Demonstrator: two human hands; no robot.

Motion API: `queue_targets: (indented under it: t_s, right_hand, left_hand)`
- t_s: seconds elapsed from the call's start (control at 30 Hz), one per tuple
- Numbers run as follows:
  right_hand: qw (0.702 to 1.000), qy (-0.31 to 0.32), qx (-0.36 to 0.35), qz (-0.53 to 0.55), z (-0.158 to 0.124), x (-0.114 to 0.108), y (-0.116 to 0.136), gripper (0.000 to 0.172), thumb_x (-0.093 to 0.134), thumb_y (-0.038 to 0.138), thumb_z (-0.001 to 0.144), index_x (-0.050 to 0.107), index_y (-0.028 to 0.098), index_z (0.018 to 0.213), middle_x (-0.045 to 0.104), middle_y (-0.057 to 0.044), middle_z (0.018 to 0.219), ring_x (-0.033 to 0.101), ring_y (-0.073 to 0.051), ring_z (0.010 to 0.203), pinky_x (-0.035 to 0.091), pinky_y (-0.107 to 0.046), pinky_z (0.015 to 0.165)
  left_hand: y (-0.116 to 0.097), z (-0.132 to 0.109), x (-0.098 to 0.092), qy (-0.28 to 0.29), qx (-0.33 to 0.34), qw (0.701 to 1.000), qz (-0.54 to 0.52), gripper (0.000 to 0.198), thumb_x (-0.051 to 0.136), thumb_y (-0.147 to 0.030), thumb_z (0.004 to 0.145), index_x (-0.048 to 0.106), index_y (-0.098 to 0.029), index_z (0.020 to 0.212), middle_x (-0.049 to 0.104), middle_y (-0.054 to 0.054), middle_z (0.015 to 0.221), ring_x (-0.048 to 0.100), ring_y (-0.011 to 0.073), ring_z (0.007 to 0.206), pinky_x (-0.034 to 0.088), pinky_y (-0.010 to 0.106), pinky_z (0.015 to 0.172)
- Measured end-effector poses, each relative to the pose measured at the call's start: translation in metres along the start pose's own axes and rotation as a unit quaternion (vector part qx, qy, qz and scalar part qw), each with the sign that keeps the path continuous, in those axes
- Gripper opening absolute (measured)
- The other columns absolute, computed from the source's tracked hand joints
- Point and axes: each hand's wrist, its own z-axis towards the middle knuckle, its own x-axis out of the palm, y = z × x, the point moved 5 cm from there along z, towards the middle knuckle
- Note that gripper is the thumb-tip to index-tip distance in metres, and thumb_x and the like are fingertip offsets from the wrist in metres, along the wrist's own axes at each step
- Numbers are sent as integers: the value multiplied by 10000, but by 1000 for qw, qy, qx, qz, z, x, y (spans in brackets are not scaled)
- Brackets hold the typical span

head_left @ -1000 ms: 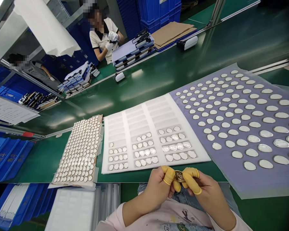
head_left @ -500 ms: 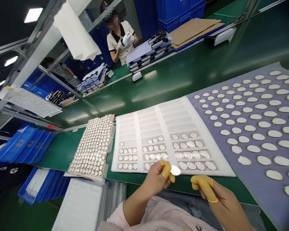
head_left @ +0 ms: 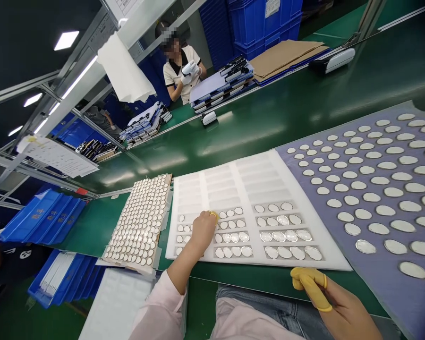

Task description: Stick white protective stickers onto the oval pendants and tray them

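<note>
- Smooth purple sheet (head_left: 359,211) at my three o'clock, dotted with pale ovals (head_left: 378,228).
- At its nine, a soft white foam tray (head_left: 251,224): a dragged sleeve could scatter its rows.
- Right hand (head_left: 340,302), near five o'clock: fingertips (head_left: 297,278) pinched, nothing visible between.
- Left hand (head_left: 202,231), tray's eight o'clock: grip hidden, I can't tell.
- Glossy rimmed discs (head_left: 290,234) in tray pockets; slick faces could slip.

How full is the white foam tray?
Partly full: the white foam tray has oval discs in its nearer rows; its farther rows show none.
</note>
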Motion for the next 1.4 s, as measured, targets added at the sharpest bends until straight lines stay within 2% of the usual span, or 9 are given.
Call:
queue_targets:
  t_s: [0.23,0.4,0.5,0.6,0.73,0.87,1.0,1.17,1.4]
  right_hand:
    - [999,-30,4,11,-5,-7,16,348,564,524,921,717,250,770,758,-38,753,709,-201,668,597,-258,649]
    - [983,-139,33,-118,-21,-63,-13,288,600,514,893,716,260,962,771,-54,826,724,-235,680,588,-310,611]
    - [930,-210,59,-296,-31,-108,-36,280,557,488,907,685,242,955,703,-80,725,644,-242,486,486,-338,420]
    - [881,-206,62,-421,-31,-134,-49,237,506,403,932,650,241,836,706,-141,799,616,-242,429,408,-357,373]
    - [873,-204,76,-436,-27,-137,-61,248,459,340,930,588,242,742,704,-149,787,592,-224,413,409,-359,389]
    - [866,-248,107,-420,-27,-131,-73,209,423,356,898,560,236,795,709,-138,847,649,-257,532,448,-361,432]
    - [868,-255,140,-403,-32,-133,-80,207,398,356,881,541,216,828,697,-175,938,686,-287,657,476,-364,472]
    - [875,-221,166,-397,-32,-135,-75,230,401,345,899,557,214,793,638,-144,855,584,-244,515,398,-363,450]
    - [898,-200,154,-359,-25,-135,-55,239,401,342,914,553,234,765,650,-133,810,602,-254,525,405,-376,436]
  left_hand:
    - [2,12,-20,54,9,998,18,154,511,-235,957,652,-196,911,691,46,941,624,177,808,425,261,667]
    - [-28,1,-30,18,18,999,40,266,397,-114,954,658,-163,944,677,105,983,616,226,925,437,295,742]
    - [-80,-16,-21,0,86,996,11,290,374,-203,1006,659,-197,1055,666,98,1083,602,218,1023,458,299,852]
    - [-159,-34,-3,21,274,959,-65,250,431,-255,1004,678,-222,1010,671,84,1063,600,215,1023,469,301,895]
    - [-254,-46,21,24,467,884,-33,266,411,-238,1005,669,-174,996,662,104,997,603,231,937,483,344,847]
    - [-305,-41,44,42,510,856,71,201,461,-92,921,642,-128,1001,648,122,1029,600,245,985,493,358,837]
    - [-320,-37,58,69,488,863,106,209,517,-42,853,629,-96,1021,650,135,1050,618,250,985,511,353,817]
    - [-322,-38,65,82,474,870,111,210,515,-37,855,627,-85,1027,653,143,1065,631,255,998,515,348,821]
    - [-313,-45,41,65,474,875,76,189,489,-79,896,612,-116,1034,644,119,1086,608,233,1011,501,340,863]
